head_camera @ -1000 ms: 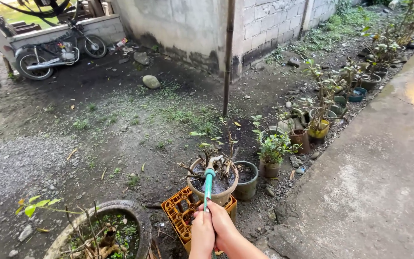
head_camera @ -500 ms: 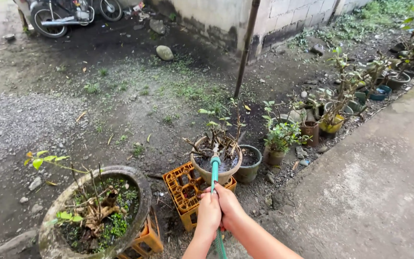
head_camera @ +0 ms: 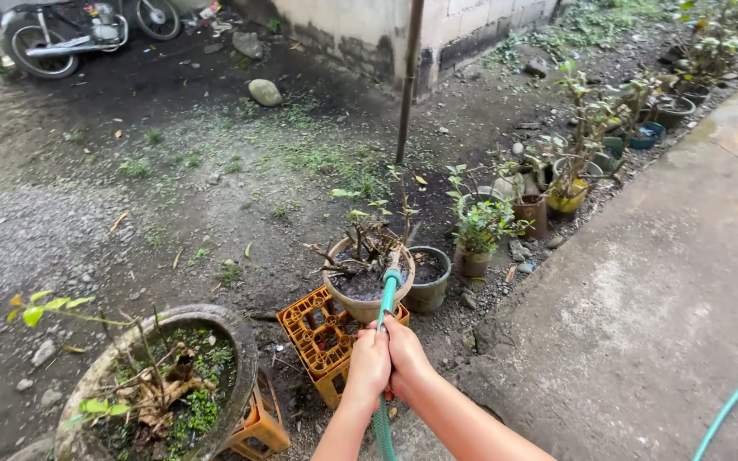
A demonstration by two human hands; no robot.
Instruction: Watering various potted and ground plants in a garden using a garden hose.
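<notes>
Here, two hands, left (head_camera: 367, 369) and right (head_camera: 407, 358), each grip closed around one green hose (head_camera: 386, 300).

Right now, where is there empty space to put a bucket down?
The concrete walkway right of the pot row is bare, apart from a green hose crossing its near corner. The gravel left of the big mossy planter is open too. Around the orange crate and the pot being watered it is crowded.
</notes>
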